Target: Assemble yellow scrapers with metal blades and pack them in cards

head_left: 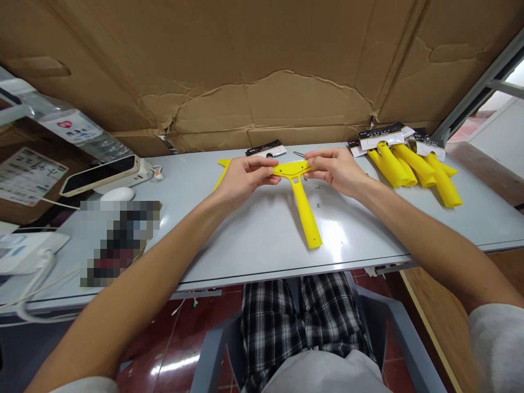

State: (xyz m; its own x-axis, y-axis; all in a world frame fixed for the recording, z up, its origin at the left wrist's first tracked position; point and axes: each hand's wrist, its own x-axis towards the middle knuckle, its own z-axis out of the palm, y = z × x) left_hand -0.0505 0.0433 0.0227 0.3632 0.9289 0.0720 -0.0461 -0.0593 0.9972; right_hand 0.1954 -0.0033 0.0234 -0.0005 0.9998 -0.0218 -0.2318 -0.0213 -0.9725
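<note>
A yellow T-shaped plastic handle (305, 210) lies across the grey table (262, 240), its long stem pointing toward me. My left hand (244, 176) grips the left part of its crossbar. My right hand (336, 169) pinches the right end of the same crossbar. Small screws (318, 206) lie loose on the table just right of the stem. A black and white card (267, 149) sits behind the crossbar.
A pile of yellow handles with black and white cards (409, 158) lies at the back right. A phone (100, 173) rests on a white power strip at the left, with a white mouse (118, 194) nearby. Cardboard (262, 71) walls the back.
</note>
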